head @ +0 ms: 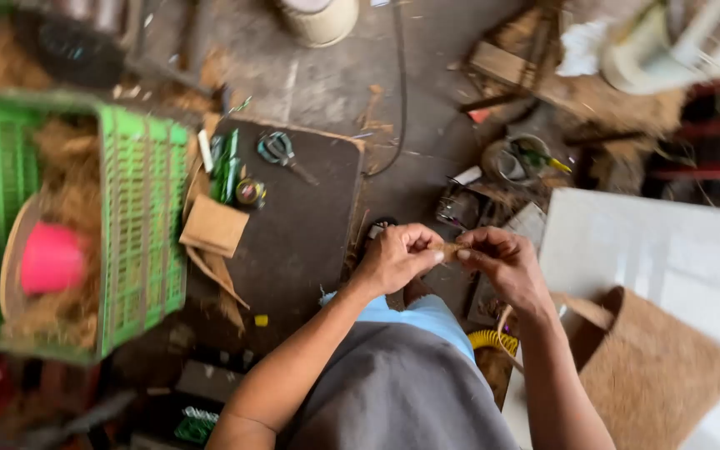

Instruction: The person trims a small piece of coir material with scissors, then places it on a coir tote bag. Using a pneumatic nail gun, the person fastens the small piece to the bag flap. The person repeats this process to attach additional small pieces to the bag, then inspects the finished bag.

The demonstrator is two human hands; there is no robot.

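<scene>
1. Hands meet in mid-frame: the left hand [395, 258] and right hand [500, 262] both pinch a small brown fibre piece [450, 248] between their fingertips, fingers curled closed around it.
2. What the piece is exactly is hard to tell; it looks like a twist of coir.
3. Left of the left hand lies a dark board [302, 225] carrying scissors [281, 152], a tape roll [250, 192] and a cardboard scrap [215, 225].
4. Further left stands a green crate [139, 225] of fibre with a pink cup [52, 258] inside.
5. Below the right hand sits a brown coir mat [652, 375], near a white sheet [660, 250].
</scene>
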